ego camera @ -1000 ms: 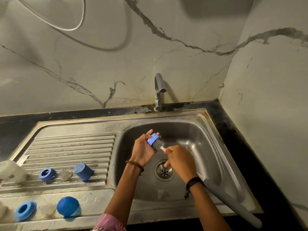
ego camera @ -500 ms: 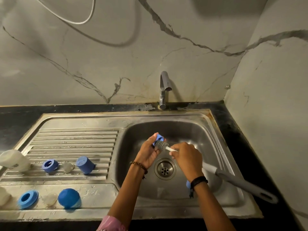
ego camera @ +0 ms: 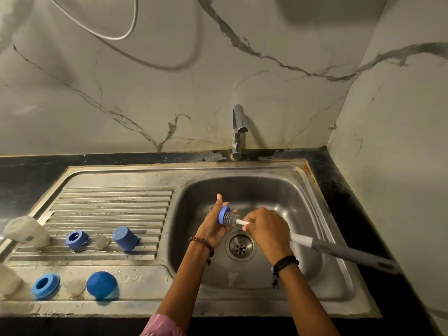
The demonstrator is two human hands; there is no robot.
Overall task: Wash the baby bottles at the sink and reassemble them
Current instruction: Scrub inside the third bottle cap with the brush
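Nearest me on the left, the draining board (ego camera: 109, 209) holds loose bottle parts: a blue collar (ego camera: 45, 286), a domed blue cap (ego camera: 102, 285), and farther back a second blue ring (ego camera: 76, 239) and a blue cup-shaped cap (ego camera: 124, 238). Over the sink basin (ego camera: 303, 214), the left hand (ego camera: 214, 225) grips a small blue ring (ego camera: 224, 214) while the right hand (ego camera: 266, 230) grips the bottle brush (ego camera: 231, 219) near its grey head, which is pushed into the ring. Short twisting strokes, with the ring held firmly, should clean it best. Beyond, no water is visible at the tap (ego camera: 237, 132).
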